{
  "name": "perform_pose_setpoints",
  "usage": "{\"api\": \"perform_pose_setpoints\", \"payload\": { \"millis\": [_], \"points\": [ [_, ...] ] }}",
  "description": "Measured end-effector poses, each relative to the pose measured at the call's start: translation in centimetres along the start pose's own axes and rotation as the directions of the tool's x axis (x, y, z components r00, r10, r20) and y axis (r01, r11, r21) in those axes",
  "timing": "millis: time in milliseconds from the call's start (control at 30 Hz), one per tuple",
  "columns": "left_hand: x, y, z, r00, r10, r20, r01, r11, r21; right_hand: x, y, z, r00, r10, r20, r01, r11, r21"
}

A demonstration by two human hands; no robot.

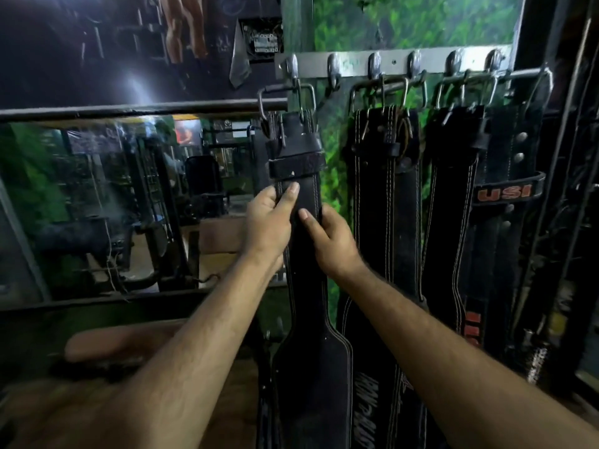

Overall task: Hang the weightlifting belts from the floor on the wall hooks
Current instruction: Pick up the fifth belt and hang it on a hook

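Note:
A black leather weightlifting belt (308,319) hangs by its metal buckle from the leftmost hook (293,68) of a metal hook rail (398,63) on the green wall. My left hand (270,218) grips the belt's left edge just below its keeper loop. My right hand (327,241) holds its right edge a little lower. Other black belts (385,202) hang from hooks further right, one marked USI (505,192). The second hook (334,71) carries nothing.
A large mirror (97,196) with a dark metal frame fills the left side and reflects gym machines. A brown padded bench (107,345) lies low on the left. Dark metal bars and cables (564,222) stand at the right edge.

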State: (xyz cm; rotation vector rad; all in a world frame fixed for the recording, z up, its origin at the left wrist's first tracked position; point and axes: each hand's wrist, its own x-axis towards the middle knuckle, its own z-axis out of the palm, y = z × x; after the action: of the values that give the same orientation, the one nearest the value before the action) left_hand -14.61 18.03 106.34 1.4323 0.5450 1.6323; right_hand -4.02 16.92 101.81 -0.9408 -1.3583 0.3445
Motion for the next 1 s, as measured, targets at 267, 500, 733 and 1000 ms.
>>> {"api": "perform_pose_setpoints", "payload": {
  "millis": [267, 500, 733, 1000],
  "points": [
    [-4.9, -8.1, -3.0, 0.994, -0.107, 0.029, 0.105, 0.992, 0.077, -5.7, 5.3, -1.4, 0.984, 0.109, 0.137, -0.101, 0.993, -0.064],
    [-9.1, -14.0, -7.2, 0.954, -0.275, 0.122, 0.238, 0.937, 0.256, -12.3, 10.4, -1.7, 0.948, 0.245, 0.202, -0.247, 0.969, -0.015],
    [-13.3, -16.9, -9.9, 0.942, -0.327, 0.077, 0.273, 0.879, 0.39, -15.8, 13.0, -0.7, 0.934, 0.356, 0.013, -0.356, 0.933, 0.061],
    [-18.9, -22.1, -11.2, 0.881, -0.472, -0.017, 0.461, 0.852, 0.249, -21.6, 18.0, -1.3, 0.87, 0.492, 0.041, -0.492, 0.86, 0.138]
  ]
}}
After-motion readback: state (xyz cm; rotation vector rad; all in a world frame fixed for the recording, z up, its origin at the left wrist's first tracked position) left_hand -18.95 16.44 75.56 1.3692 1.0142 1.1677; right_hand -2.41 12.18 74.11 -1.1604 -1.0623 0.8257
